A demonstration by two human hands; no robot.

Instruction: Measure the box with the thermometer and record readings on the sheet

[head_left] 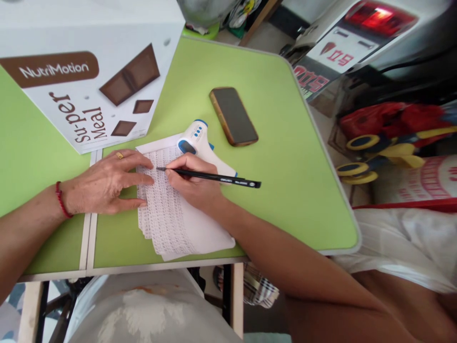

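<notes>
My right hand (194, 178) pinches a black pen (221, 178), its tip on the top sheet of a stack of paper (167, 214). Dense rows of small handwriting cover the left part of that sheet; the right part is blank. My left hand (110, 183) lies palm down at the stack's left edge, fingers spread, fingertips on the paper. It wears a ring and a red bracelet. A white-and-blue handheld device (200, 143), which looks like an infrared thermometer, lies beyond my right hand, which partly hides it.
The papers lie on a green folding table (285, 190) with a centre seam. A large white NutriMotion box (117, 114) stands at the back left, and a phone (233, 116) lies behind the device. Another person's white clothing (403, 238) shows at the right.
</notes>
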